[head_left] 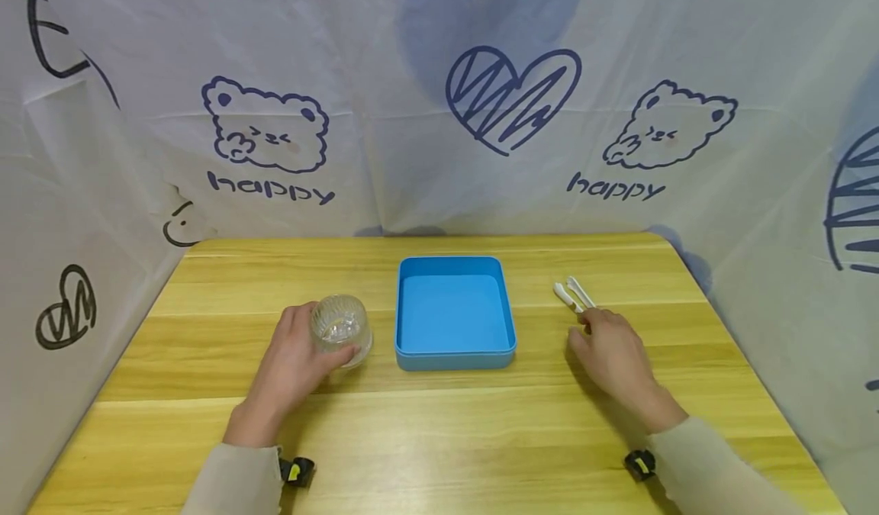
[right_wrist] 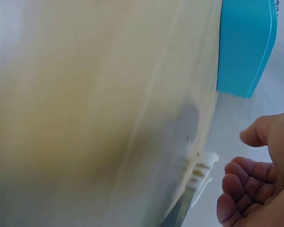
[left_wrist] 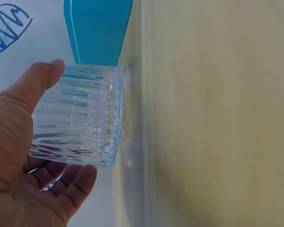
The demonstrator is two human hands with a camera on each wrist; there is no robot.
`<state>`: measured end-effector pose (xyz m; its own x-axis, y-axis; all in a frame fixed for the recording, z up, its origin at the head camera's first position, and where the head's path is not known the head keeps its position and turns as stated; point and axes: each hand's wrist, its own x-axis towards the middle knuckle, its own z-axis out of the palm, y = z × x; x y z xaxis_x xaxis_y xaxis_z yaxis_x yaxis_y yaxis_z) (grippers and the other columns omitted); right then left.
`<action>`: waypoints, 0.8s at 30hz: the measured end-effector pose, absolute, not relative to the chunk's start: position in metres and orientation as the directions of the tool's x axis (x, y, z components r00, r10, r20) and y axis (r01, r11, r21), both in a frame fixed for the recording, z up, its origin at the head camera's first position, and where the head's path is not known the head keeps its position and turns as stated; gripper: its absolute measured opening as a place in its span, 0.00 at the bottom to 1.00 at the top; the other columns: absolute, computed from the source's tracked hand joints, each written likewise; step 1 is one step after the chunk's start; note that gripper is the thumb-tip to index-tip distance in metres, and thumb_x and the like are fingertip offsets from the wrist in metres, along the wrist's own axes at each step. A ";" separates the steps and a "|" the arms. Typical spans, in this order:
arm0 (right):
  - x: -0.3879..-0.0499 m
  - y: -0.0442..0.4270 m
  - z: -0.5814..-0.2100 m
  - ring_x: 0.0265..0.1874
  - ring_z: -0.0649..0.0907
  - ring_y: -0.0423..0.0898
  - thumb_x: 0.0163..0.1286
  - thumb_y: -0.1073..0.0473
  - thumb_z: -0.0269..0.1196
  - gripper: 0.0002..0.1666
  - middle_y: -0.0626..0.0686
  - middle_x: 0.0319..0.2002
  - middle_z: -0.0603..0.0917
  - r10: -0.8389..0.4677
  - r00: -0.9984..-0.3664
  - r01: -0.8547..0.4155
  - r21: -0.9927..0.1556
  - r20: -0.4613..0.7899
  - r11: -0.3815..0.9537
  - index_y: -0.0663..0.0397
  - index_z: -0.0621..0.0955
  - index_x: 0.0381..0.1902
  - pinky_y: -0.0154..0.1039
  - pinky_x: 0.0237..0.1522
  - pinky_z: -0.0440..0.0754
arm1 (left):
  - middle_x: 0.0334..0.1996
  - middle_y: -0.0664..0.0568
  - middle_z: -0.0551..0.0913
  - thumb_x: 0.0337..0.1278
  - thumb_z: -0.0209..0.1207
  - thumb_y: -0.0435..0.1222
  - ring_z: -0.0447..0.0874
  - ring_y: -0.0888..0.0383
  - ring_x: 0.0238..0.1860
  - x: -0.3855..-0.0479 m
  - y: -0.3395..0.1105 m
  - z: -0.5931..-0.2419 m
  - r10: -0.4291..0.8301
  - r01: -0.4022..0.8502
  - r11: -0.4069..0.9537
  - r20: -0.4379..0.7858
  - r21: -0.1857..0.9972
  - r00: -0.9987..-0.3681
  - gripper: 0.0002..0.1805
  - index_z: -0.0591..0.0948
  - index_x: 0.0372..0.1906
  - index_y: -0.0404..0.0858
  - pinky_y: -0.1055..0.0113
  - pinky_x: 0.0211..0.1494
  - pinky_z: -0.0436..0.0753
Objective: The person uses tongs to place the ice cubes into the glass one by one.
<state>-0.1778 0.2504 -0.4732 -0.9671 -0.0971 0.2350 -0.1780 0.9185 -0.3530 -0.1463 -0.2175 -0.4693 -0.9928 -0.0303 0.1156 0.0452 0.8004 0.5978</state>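
Note:
A clear ribbed glass cup (head_left: 341, 330) is in my left hand (head_left: 291, 358), left of the blue box. In the left wrist view the thumb lies on one side of the glass cup (left_wrist: 78, 116) and curled fingers on the other. Whether its base touches the table I cannot tell. My right hand (head_left: 611, 351) is over the near part of a pair of white-tipped tongs (head_left: 575, 294). In the right wrist view the thumb and loosely bent fingers stand apart, beside the tongs (right_wrist: 199, 172), with nothing between them.
An open, square blue box (head_left: 455, 362) stands mid-table between the hands. The wood-grain table (head_left: 439, 439) ends at a white cloth (head_left: 391, 118) with drawings, hanging behind and at both sides. A dark strapped device is at each wrist.

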 end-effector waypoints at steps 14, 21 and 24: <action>-0.160 0.214 -0.480 0.48 0.85 0.60 0.73 0.57 0.65 0.19 0.61 0.47 0.88 -0.157 -0.946 -0.264 -0.393 0.283 0.881 0.66 0.83 0.54 0.59 0.49 0.84 | 0.68 0.29 0.67 0.56 0.74 0.54 0.72 0.35 0.62 -0.183 -0.209 -0.469 -0.087 -0.021 0.793 0.080 0.609 -0.993 0.56 0.61 0.76 0.24 0.35 0.68 0.77; -0.154 0.208 -0.482 0.54 0.84 0.62 0.74 0.57 0.65 0.21 0.63 0.51 0.87 -0.163 -0.953 -0.260 -0.410 0.256 0.874 0.65 0.82 0.58 0.60 0.53 0.84 | 0.68 0.28 0.65 0.58 0.73 0.55 0.69 0.35 0.64 -0.198 -0.208 -0.466 -0.100 -0.038 0.786 0.065 0.617 -0.993 0.56 0.60 0.77 0.24 0.35 0.70 0.74; -0.153 0.207 -0.483 0.55 0.83 0.63 0.73 0.57 0.65 0.21 0.63 0.52 0.87 -0.169 -0.953 -0.263 -0.407 0.252 0.875 0.65 0.83 0.58 0.60 0.54 0.84 | 0.70 0.28 0.64 0.59 0.73 0.56 0.68 0.35 0.65 -0.203 -0.209 -0.465 -0.106 -0.058 0.774 0.040 0.631 -0.994 0.57 0.57 0.79 0.25 0.36 0.71 0.74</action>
